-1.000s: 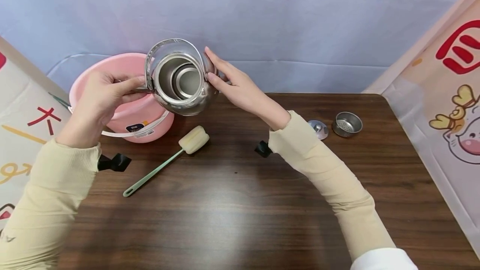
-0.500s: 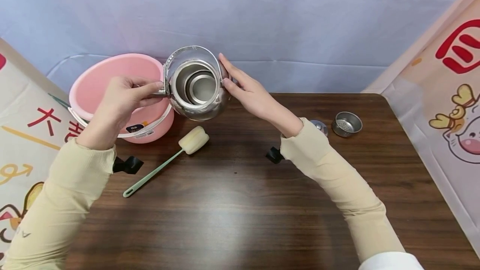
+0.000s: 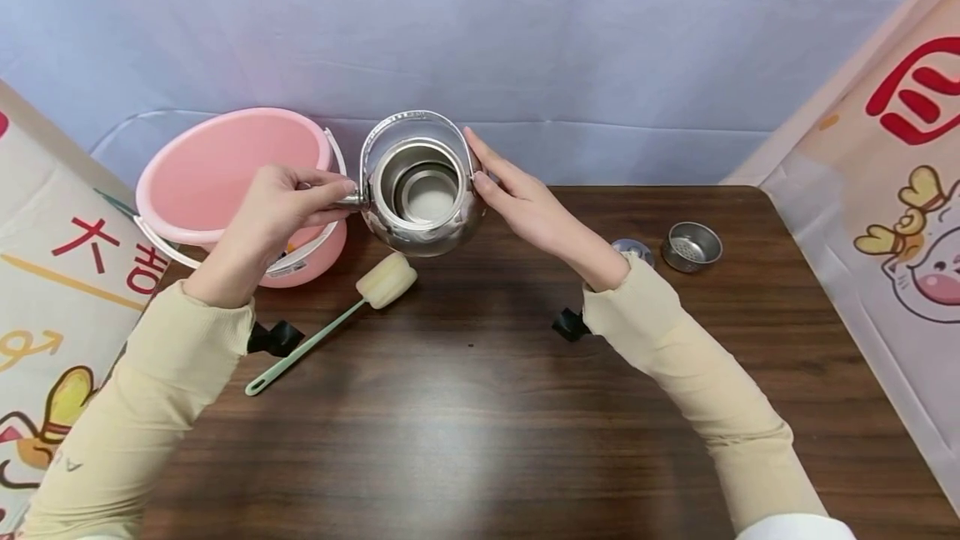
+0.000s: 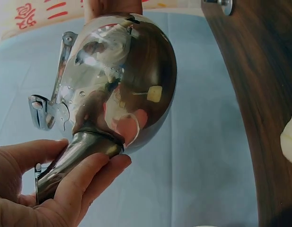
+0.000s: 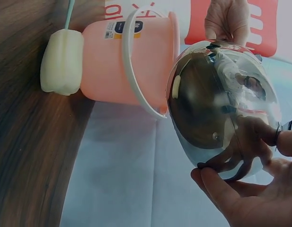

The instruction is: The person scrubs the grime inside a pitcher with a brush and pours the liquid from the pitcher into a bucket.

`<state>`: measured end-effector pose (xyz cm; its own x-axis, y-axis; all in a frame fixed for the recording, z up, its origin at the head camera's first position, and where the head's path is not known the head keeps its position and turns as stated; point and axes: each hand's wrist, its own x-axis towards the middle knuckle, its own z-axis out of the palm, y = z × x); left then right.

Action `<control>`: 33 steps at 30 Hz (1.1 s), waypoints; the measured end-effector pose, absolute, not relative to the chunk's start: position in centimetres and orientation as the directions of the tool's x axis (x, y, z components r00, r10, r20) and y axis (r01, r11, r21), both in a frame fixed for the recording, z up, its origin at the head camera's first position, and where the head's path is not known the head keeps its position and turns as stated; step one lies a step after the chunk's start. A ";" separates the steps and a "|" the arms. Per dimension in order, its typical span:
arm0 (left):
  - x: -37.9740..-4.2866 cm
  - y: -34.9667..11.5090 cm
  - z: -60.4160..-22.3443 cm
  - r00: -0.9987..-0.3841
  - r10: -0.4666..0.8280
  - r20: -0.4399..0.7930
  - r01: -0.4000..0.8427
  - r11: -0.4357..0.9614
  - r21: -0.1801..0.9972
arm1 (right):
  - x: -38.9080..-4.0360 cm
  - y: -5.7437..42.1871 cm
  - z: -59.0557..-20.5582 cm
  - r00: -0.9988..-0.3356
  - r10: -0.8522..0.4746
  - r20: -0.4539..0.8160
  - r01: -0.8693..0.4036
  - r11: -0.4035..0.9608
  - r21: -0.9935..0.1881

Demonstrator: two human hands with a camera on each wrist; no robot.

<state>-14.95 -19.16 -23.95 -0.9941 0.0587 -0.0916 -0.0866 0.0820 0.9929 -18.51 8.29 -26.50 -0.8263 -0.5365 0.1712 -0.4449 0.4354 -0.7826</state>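
A stainless steel kettle (image 3: 423, 242) is held above the table without its lid, its mouth tilted toward me and its bail handle raised. My left hand (image 3: 288, 202) pinches the spout (image 4: 84, 158) between thumb and fingers. On the opposite side my right hand (image 3: 531, 205) holds the rounded body, thumb near the handle's hinge, fingers along the wall. Water drops dot the shiny metal in the left wrist view. A sponge bottle brush (image 3: 387, 280) with a green handle lies on the table below the kettle.
A pink bucket (image 3: 315, 259) with a white handle stands at the back left, close to my left hand. Beyond my right forearm are a small metal lid (image 3: 633, 251) and a perforated strainer cup (image 3: 692, 247). Light blue cloth (image 3: 637, 65) hangs behind the table (image 3: 465, 423).
Both hands have carried the kettle to the right, away from over the bucket, and slightly nearer me. Their grip looks the same. The brush and bucket have stayed put.
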 end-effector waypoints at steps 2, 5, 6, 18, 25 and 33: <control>-14.9 -18.9 -24.2 -0.993 0.078 -0.089 -0.081 0.099 0.992 | -18.4 8.6 -26.7 -0.831 -0.532 0.163 -0.431 0.430 -0.793; -15.0 -18.4 -24.5 -0.992 0.091 -0.083 -0.071 0.131 0.989 | -18.3 9.1 -27.1 -0.841 -0.522 0.143 -0.402 0.425 -0.811; -15.0 -18.3 -24.6 -0.992 0.099 -0.082 -0.067 0.143 0.987 | -18.3 9.2 -27.2 -0.844 -0.520 0.134 -0.390 0.422 -0.818; -17.2 -18.0 -28.9 -0.971 0.234 -0.054 -0.049 0.026 0.998 | -17.5 11.2 -27.9 -0.864 -0.498 0.071 -0.307 0.410 -0.859; -15.5 -15.9 -26.7 -0.969 0.216 -0.121 -0.071 0.228 0.971 | -16.9 12.4 -28.6 -0.857 -0.510 0.077 -0.304 0.380 -0.874; -15.4 -14.4 -26.9 -0.967 0.203 -0.152 -0.097 0.256 0.962 | -16.5 13.4 -29.3 -0.865 -0.495 0.076 -0.281 0.355 -0.892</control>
